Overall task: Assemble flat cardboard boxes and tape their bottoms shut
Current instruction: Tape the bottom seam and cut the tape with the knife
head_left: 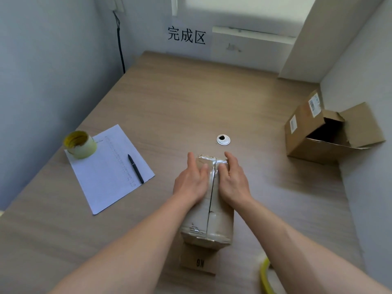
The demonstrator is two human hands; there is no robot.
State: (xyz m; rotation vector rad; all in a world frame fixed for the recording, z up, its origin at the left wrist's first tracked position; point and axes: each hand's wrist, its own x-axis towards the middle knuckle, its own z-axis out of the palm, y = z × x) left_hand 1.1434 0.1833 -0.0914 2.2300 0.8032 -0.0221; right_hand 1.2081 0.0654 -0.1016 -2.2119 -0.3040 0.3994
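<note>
A small cardboard box (209, 221) stands upside down in the middle of the table, its bottom flaps closed and covered by clear tape along the centre seam. My left hand (191, 181) lies flat on the left flap, fingers straight, pressing on the tape. My right hand (233, 179) lies flat on the right flap in the same way, fingertips near the far edge. A roll of clear tape (80, 144) with a yellow core sits at the left on a sheet of paper.
A white paper sheet (106, 179) with a black pen (135, 168) lies at the left. An open cardboard box (326, 132) lies on its side at the right wall. A cable hole (223, 139) is just beyond the box. A yellow ring (265, 276) shows at the lower right.
</note>
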